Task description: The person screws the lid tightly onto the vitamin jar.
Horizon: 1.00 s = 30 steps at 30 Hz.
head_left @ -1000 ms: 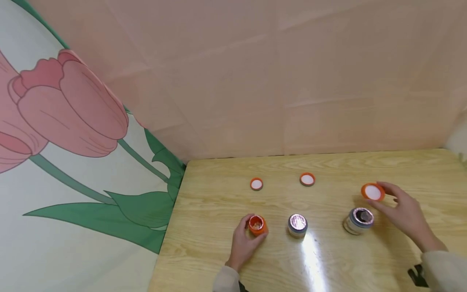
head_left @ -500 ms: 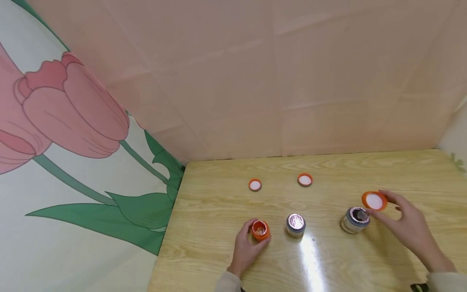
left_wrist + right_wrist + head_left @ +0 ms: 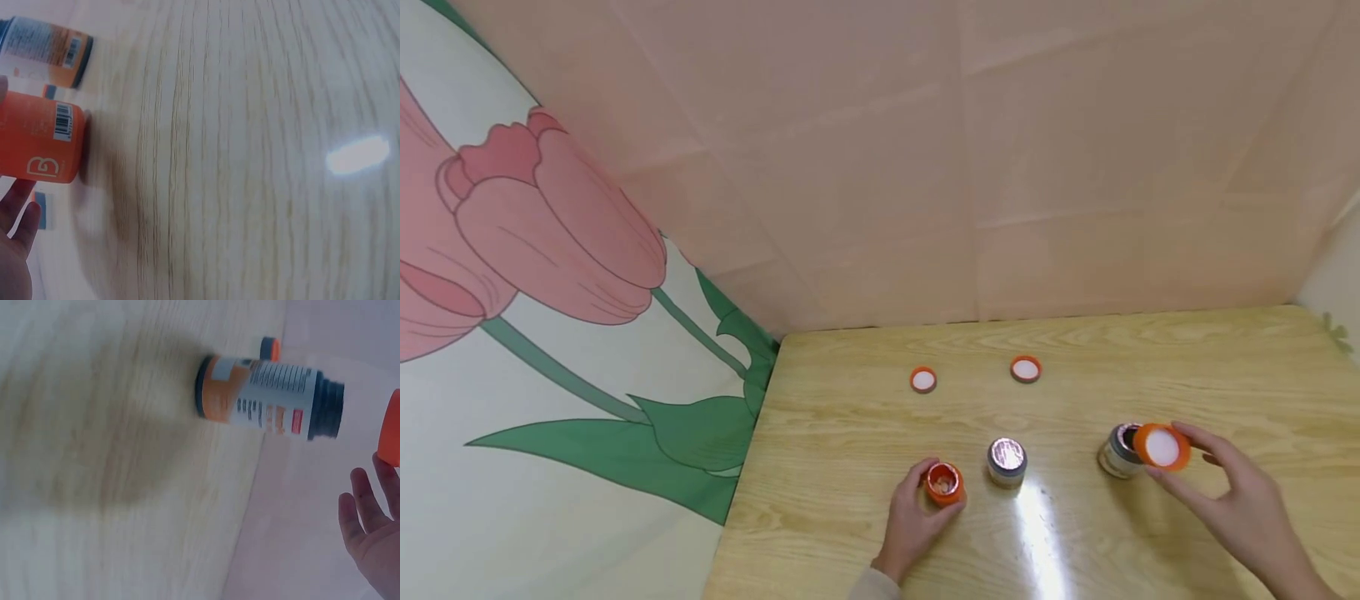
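My left hand [image 3: 913, 521] grips a small orange supplement bottle [image 3: 957, 498] by its sides. Its top is uncovered, with a torn foil edge and pale contents showing inside. A barcode marks the bottle in the left wrist view [image 3: 37, 137]. Between thumb and fingers, my right hand [image 3: 1243, 504] pinches an orange screw cap [image 3: 1163, 448], white liner facing up. In the head view the cap overlaps a white-and-orange bottle [image 3: 1116, 460] with a dark neck and broken foil. The right wrist view shows that bottle [image 3: 262, 397] upright on the table, apart from the cap [image 3: 390, 428].
A second labelled bottle [image 3: 1006, 467] with intact silver foil stands between the hands. Two orange-rimmed caps, a left one [image 3: 923, 380] and a right one [image 3: 1026, 369], lie liner-up farther back on the wooden table [image 3: 842, 400]. A pink cloth backdrop [image 3: 865, 208] rises behind.
My right hand has brought the cap down nearer to me, so it now overlaps the right bottle's top. My left hand has shifted slightly right and nearer with the orange bottle.
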Each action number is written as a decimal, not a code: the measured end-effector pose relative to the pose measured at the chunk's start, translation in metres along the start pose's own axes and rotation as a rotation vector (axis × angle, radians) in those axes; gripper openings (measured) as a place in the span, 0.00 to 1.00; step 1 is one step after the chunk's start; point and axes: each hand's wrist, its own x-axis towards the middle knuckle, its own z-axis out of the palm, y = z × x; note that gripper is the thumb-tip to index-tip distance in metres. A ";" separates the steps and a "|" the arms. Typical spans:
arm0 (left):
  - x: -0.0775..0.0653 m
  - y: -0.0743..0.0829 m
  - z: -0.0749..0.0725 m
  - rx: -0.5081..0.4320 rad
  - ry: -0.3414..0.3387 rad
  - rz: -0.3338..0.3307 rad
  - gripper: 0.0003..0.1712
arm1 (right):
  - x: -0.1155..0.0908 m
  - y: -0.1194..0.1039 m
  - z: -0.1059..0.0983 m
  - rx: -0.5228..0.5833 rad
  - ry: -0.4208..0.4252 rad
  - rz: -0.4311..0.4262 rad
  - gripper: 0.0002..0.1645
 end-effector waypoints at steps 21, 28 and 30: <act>-0.016 0.010 0.016 -0.020 -0.036 0.069 0.38 | -0.059 -0.010 0.032 0.125 -0.017 -0.071 0.46; -0.021 0.015 0.022 -0.003 -0.074 0.079 0.39 | -0.072 -0.011 0.044 0.131 -0.026 -0.062 0.46; -0.022 0.017 0.025 -0.006 -0.080 0.087 0.39 | -0.076 -0.012 0.046 0.126 -0.034 -0.049 0.45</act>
